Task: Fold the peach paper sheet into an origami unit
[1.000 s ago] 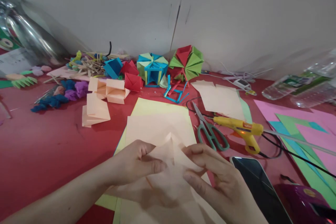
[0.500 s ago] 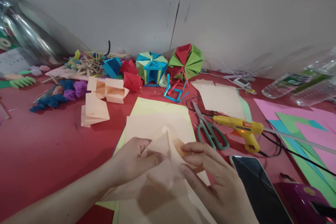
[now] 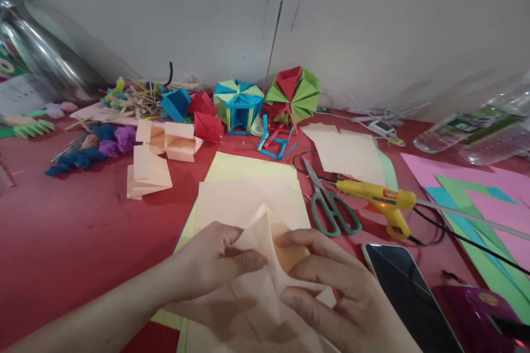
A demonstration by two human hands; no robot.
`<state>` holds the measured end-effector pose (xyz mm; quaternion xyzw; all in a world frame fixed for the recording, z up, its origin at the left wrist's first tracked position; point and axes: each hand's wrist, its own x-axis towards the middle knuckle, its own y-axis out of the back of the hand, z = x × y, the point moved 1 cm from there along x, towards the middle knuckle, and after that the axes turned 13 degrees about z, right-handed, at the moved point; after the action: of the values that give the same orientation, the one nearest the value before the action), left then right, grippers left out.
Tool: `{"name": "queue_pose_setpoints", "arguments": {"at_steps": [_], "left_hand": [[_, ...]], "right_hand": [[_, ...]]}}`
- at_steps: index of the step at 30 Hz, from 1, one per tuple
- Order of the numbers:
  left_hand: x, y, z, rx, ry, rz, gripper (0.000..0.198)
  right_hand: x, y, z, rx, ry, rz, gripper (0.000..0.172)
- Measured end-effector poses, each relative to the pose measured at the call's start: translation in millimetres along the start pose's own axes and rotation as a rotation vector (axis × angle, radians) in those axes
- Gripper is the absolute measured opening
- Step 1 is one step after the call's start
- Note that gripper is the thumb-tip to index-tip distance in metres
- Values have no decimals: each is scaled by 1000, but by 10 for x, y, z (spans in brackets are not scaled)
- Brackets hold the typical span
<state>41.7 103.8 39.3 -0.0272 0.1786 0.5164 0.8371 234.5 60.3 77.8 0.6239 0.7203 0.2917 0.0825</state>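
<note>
Between my two hands is a peach paper [image 3: 257, 237], creased and partly folded, its pointed tip facing away from me. My left hand [image 3: 215, 256] pinches its left side, thumb on top. My right hand [image 3: 327, 281] grips the right side, with fingers inside an open fold and the thumb below. Under the held piece lies a stack of peach and yellow sheets [image 3: 248, 193]. Several folded peach paper pieces [image 3: 151, 174] sit to the left, farther back. The lower part of the held paper blends with the sheets beneath it.
Green-handled scissors [image 3: 331, 212], a yellow glue gun [image 3: 376, 198] with its cord, and a phone [image 3: 408, 292] lie to the right. Folded paper models [image 3: 239, 105] stand along the wall. Plastic bottles [image 3: 455, 129] and coloured sheets [image 3: 492, 215] are at far right, a steel jug [image 3: 45, 55] at far left.
The fold has opened wider on its right side, with my right fingers deeper in it. My left thumb has moved slightly right across the paper.
</note>
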Motion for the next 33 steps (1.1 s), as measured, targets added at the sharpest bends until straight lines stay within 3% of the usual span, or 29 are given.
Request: {"name": "queue_pose_setpoints", "arguments": {"at_steps": [4,7,11,16,22,25,29,33], "left_hand": [[-13,-13,25,27,-92,17,34],[-14,-15,18,-67,-76,1,35],[2,10,-13,-233,1,-23,38],[-1,56,-2,-300,-13,-33,38],[-19,58,19,-269,-40,-82,30],[-14,49,23,-247,-38,-68,28],[-15,43,66,-213,-62,-109,25],[-38,50,109,-215,-100,-168,25]], "right_hand": [[7,-77,-57,-46,111,87,12],[-3,-91,-60,-45,145,159,12],[-50,-62,5,97,36,225,14],[-90,-54,126,390,-97,305,28],[-75,-70,121,395,-215,177,18],[-48,-76,49,353,-203,128,17],[-28,-89,-1,266,-206,136,16],[-64,-106,12,351,-300,153,23]]}}
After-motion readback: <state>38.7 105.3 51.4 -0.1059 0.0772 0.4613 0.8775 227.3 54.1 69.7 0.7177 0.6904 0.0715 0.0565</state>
